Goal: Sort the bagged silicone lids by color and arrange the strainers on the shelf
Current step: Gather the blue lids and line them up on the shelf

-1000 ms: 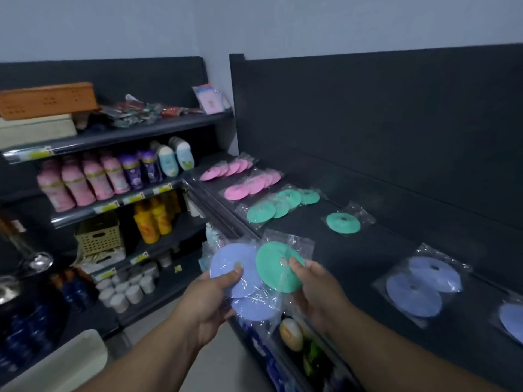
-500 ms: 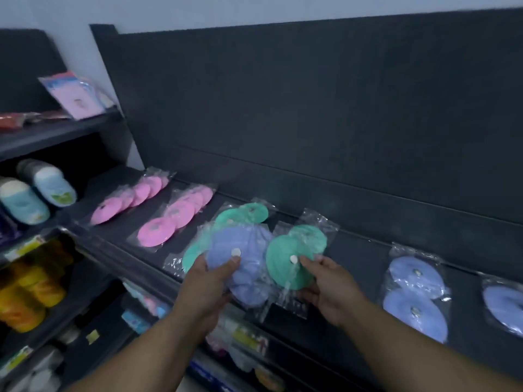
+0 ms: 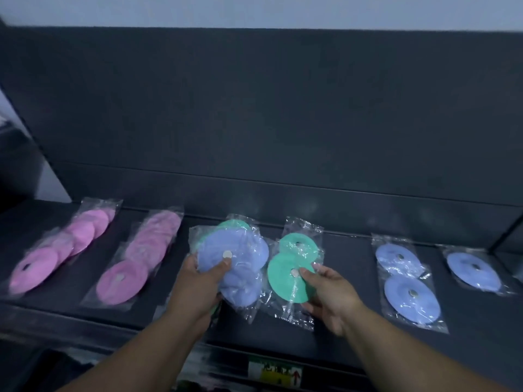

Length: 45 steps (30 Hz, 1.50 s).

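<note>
Above the front edge of the shelf (image 3: 348, 264), my left hand (image 3: 198, 281) grips bagged blue lids (image 3: 235, 258), my right hand (image 3: 328, 295) pinches a bagged green lid (image 3: 285, 278); pink bags (image 3: 56, 250) lie toward the left end, blue bags (image 3: 407, 284) toward the right.

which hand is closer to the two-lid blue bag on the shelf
Right. The right hand sits just left of the two-lid blue bag; the left hand is farther left.

The shelf-edge label (image 3: 276, 373) is too blurred to read.
</note>
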{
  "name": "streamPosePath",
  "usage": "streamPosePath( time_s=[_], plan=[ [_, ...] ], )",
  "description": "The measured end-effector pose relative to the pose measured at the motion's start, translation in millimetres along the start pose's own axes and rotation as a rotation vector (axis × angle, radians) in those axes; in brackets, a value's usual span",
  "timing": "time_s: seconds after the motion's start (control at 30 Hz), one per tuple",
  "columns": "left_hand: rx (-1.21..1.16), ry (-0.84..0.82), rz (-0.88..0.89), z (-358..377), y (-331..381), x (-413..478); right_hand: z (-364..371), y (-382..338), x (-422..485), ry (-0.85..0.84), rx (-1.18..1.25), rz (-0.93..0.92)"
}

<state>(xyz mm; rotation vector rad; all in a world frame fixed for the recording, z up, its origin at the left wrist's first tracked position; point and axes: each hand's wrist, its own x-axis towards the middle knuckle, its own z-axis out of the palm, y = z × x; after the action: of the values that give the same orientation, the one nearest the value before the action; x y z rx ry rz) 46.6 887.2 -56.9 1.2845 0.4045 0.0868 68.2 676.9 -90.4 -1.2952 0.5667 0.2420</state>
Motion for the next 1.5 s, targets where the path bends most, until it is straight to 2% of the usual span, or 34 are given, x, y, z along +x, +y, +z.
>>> streamPosePath(
  time_s=[0.23, 0.4, 0.53, 0.6, 0.67, 0.7, 0.83, 0.9, 1.07, 1.23, 1.4, 1.5],
  plan=[
    [-0.084, 0.033, 0.068, -8, 15, 5, 0, -7, 20, 0.094, -0.142, -0.102],
    [-0.087, 0.039, 0.035, -12, 10, 4, 0, -3, 32, 0.116, -0.232, -0.192],
    [-0.087, 0.025, 0.006, -14, 7, 4, -3, 0, 31, 0.222, -0.745, -0.462],
    [-0.081, 0.002, -0.006, -12, 7, 5, 0, 4, 23, 0.251, -0.841, -0.637],
    [-0.083, -0.018, -0.028, -10, 5, 5, 5, 6, 14, 0.2, -0.725, -0.689],
    [-0.086, -0.03, -0.044, -8, 5, 5, 9, 7, 10, 0.151, -0.608, -0.645],
    [-0.097, -0.128, -0.133, 5, -1, 1, 27, 1, -8, -0.19, -0.147, -0.22],
    [-0.06, -0.21, -0.183, 13, -5, -2, 26, 0, -13, -0.305, 0.028, -0.09],
    [0.006, -0.37, -0.275, 35, -7, -8, -7, -12, -21, -0.247, 0.072, -0.108],
    [0.042, -0.502, -0.317, 71, -13, -19, -56, -17, -35, -0.272, 0.101, -0.073],
    [0.043, -0.502, -0.288, 109, -24, -29, -111, -24, -47, -0.272, 0.113, -0.057],
    [-0.005, -0.429, -0.282, 137, -31, -34, -149, -33, -46, -0.207, 0.1, -0.075]
  ],
)
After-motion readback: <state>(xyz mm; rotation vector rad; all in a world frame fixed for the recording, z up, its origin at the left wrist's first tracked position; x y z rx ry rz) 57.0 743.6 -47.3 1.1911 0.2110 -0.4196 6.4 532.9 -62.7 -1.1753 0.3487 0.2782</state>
